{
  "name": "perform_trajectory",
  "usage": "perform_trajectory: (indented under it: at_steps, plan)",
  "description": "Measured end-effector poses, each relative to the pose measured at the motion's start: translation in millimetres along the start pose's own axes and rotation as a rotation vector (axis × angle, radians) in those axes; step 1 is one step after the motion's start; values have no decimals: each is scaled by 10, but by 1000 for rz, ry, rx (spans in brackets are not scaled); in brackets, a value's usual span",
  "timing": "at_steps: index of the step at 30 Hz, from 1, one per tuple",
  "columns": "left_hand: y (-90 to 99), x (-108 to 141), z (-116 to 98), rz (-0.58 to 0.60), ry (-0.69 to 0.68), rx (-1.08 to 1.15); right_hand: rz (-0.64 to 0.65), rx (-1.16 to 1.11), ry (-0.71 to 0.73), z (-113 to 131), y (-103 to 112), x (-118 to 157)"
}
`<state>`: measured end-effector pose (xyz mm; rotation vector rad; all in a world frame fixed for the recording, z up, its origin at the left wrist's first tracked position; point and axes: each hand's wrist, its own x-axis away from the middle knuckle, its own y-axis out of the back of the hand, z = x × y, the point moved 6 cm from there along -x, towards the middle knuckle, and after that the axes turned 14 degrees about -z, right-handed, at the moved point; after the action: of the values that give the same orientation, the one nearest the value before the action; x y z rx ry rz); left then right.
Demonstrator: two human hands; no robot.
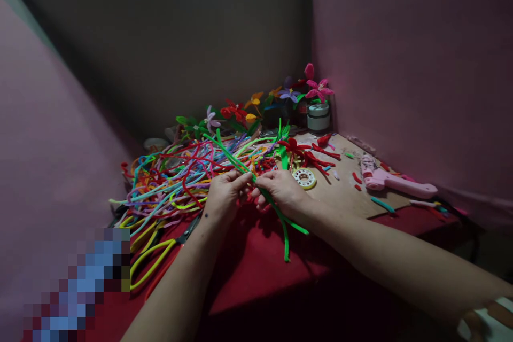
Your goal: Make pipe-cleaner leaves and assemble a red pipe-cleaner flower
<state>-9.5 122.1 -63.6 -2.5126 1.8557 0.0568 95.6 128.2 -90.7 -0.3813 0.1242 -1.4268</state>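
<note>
Two or more green pipe cleaners (pixel 276 209) in both hands, above the front of the red counter (pixel 248 278). Long axis slanting from far left to near right, straight through the grip, ends splayed at both extremes. Left hand (pixel 225 193) closed in a fingertip pinch on the far-left side; right hand (pixel 285 193) pinching just beside, nearer the loose tails. Exact finger overlap hard to tell. Beyond and leftward, tangled multicoloured pipe cleaners (pixel 192 171); rightward, white-and-yellow spool (pixel 297 177), tan board (pixel 363 206) and pink glue gun (pixel 396 183).
</note>
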Motion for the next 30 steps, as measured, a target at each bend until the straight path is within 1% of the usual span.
perform_trajectory:
  at_steps: [4, 6, 8, 10, 12, 13, 15, 17, 19, 21, 23, 24, 25, 27, 28, 30]
  plan:
    - [-15, 35, -61, -31, -169, -95, -15, -43, 5, 35, 25, -1]
    - [-13, 46, -87, -36, -280, -169, -25, -39, -8, 57, 38, 0]
    - [-10, 64, -142, -27, -464, -268, -48, -29, -12, 91, 62, -1]
    - [-20, 106, -212, -10, -711, -407, -71, -25, -5, 135, 86, -2]
    - [-48, 152, -245, 8, -926, -579, -53, -13, -13, 163, 89, -1]
    - [-63, 165, -245, 11, -999, -673, -38, -1, -14, 172, 87, 0]
    - [-76, 171, -246, -16, -1084, -849, -4, 29, -5, 182, 81, -2]
    - [-65, 178, -280, -77, -1135, -961, 17, 48, 19, 185, 79, -8]
    - [-57, 215, -347, -126, -1215, -1010, 39, 58, 25, 172, 72, -13]
    - [-64, 268, -406, -130, -1312, -1026, 55, 59, 36, 166, 64, -16]
    - [-70, 299, -428, -95, -1367, -1030, 62, 64, 52, 172, 59, -14]
    - [-62, 296, -432, -90, -1362, -1020, 63, 65, 55, 177, 56, -12]
    - [-42, 279, -434, -97, -1330, -1000, 64, 66, 50, 178, 54, -9]
    - [1, 223, -426, -111, -1216, -948, 69, 62, 19, 172, 47, -2]
    - [12, 202, -418, -99, -1163, -916, 72, 56, 7, 172, 44, 2]
    - [-11, 195, -404, -13, -1099, -856, 77, 52, -10, 173, 40, 11]
